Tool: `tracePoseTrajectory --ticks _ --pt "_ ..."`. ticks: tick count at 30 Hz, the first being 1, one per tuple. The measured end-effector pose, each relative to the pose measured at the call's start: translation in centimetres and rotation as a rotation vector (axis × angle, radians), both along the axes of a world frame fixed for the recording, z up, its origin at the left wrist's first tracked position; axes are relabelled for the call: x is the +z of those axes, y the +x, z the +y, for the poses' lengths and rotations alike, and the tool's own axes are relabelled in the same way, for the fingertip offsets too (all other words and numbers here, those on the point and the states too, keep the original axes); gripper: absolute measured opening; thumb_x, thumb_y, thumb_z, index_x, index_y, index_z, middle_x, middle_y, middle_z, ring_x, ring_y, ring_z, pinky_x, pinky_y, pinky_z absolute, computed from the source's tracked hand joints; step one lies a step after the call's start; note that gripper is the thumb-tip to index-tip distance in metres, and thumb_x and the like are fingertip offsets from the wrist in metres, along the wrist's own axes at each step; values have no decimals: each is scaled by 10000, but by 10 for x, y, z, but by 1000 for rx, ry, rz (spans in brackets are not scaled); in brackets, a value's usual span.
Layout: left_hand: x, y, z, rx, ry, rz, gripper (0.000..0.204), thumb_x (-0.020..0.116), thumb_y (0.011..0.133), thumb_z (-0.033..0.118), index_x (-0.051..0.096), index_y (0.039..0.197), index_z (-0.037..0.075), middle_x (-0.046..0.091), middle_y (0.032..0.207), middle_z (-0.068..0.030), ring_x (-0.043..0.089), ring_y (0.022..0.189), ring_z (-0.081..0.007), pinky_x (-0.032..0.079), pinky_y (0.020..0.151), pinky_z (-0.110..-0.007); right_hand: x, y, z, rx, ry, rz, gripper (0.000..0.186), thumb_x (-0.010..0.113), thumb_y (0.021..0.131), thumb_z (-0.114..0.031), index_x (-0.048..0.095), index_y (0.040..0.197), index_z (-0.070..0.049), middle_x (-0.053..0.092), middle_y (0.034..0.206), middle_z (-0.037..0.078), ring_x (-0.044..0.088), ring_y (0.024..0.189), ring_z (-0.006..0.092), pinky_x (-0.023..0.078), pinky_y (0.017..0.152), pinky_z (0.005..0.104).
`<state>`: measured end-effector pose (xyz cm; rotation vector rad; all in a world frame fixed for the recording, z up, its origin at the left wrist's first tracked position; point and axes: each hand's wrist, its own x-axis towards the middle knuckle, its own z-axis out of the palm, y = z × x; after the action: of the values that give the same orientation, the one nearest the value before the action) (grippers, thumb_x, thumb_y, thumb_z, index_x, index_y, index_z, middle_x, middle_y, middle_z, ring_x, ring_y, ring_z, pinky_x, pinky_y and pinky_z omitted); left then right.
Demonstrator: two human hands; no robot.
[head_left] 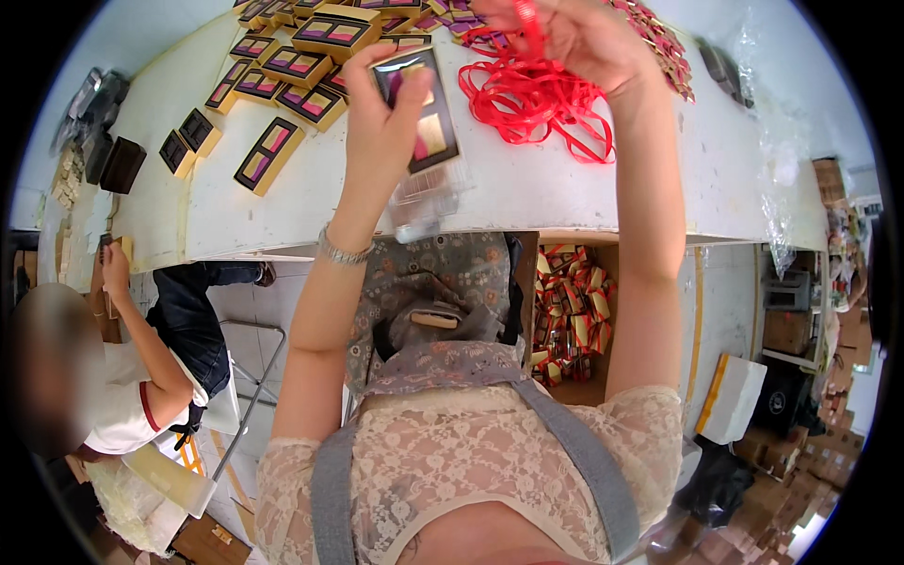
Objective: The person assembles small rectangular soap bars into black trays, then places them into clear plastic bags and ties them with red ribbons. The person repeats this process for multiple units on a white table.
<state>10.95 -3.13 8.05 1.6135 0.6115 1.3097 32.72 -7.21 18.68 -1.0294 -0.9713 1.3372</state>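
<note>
My left hand (381, 108) is closed round a flat dark-framed box (436, 122) with pink and gold panels, the thumb lying across its face. Farther right, my right hand (593, 42) is raised at the far edge of the view, its fingers closed on a red ribbon (530, 26). Part of those fingers is cut off by the picture's edge. Beneath that hand a tangled heap of red ribbon (527, 99) lies on the white table (556, 193). A clear plastic piece (424, 200) rests at the near edge, below the held box.
Gold-sided boxes (301, 104) are piled at the far left, with two small dark-topped boxes (188, 141) nearby. Small red and purple pieces (659, 47) spread at the far right. A carton (610, 325) of red-and-gold packets stands below the table. A co-worker (141, 395) sits left.
</note>
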Motion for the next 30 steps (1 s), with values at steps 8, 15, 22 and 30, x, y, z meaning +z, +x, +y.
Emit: tracePoseTrajectory --ticks 8,15,22,30 --pt "16 5 -10 -45 -189 -57 513 749 841 307 455 1173 49 625 976 -93 625 798 -141 511 687 -250 -36 -66 1 -24 119 -563 520 546 932 -486 675 1087 -7 657 1003 86 560 940 147 431 848 279" --pt "27 -44 -2 -62 -537 -298 322 627 885 251 510 1120 65 626 939 -60 630 849 -133 525 731 -269 -100 -71 -44 294 392 -779 298 592 937 -260 642 1125 -33 689 940 58 611 962 186 425 958 362" --pt "14 -54 -9 -1 -519 -271 374 573 882 278 508 1193 81 607 1064 -72 603 949 -148 502 826 -286 -103 -102 -61 27 447 -873 144 648 888 -199 677 986 -97 673 755 25 629 723 183 380 969 406" --pt "12 -58 -9 -121 -805 -429 403 535 918 384 563 1156 59 641 971 -70 634 828 -153 534 744 -310 -124 -109 -55 30 545 -689 148 688 858 -128 658 993 -75 677 934 35 616 897 176 376 1003 405"
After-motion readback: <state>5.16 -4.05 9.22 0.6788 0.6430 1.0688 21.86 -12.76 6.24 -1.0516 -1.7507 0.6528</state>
